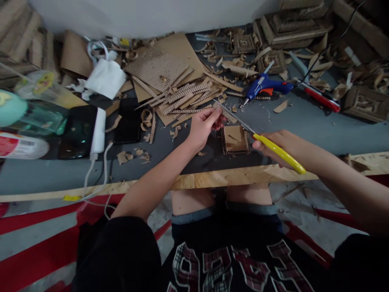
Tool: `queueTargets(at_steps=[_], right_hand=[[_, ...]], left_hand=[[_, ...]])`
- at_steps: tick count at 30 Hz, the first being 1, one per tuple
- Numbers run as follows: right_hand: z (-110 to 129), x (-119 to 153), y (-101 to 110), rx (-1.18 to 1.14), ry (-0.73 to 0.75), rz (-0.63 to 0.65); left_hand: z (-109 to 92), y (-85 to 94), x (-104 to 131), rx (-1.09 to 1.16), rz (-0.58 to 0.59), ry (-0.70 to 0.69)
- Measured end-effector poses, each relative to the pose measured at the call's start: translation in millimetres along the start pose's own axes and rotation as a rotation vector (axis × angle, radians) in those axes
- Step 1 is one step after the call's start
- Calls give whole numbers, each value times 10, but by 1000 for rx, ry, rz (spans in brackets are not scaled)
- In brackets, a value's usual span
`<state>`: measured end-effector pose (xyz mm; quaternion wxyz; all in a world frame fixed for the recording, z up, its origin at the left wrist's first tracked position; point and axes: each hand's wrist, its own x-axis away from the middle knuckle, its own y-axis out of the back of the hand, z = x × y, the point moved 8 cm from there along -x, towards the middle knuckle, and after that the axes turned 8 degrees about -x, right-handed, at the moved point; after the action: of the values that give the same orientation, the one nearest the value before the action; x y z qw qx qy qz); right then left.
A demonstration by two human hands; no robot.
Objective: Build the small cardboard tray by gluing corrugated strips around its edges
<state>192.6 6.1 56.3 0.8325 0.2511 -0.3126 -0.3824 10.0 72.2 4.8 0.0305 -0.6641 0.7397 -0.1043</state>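
My right hand is closed round the yellow-handled scissors, whose metal blades point up and left. Their tips are beside a corrugated cardboard strip, which my left hand pinches between thumb and fingers. Just below the strip, a small square cardboard piece with a raised corrugated rim lies on the dark grey table. Behind my left hand is a pile of cut corrugated strips on a larger cardboard sheet.
A blue glue gun and a red-handled cutter lie at the right. Layered cardboard squares stand beyond. A black phone, a white power bank with cables, a tissue roll and bottles are at the left.
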Motion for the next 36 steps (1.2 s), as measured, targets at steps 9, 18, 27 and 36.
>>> queueTargets(at_steps=[9,18,27,36], right_hand=[[-12,-35,-10,-3,-34,-20],[-42,-13,-18,-28,-134,24],[-46,5,-14,5,-61,3],[-4,-24,-44,73,-83,23]], left_hand=[[3,62,-42,-10,-58,-6],[-79,102,-40,-69,-56,-64],[-31,98,-26,-69,-86,4],[-29,95,-27,-24,-94,18]])
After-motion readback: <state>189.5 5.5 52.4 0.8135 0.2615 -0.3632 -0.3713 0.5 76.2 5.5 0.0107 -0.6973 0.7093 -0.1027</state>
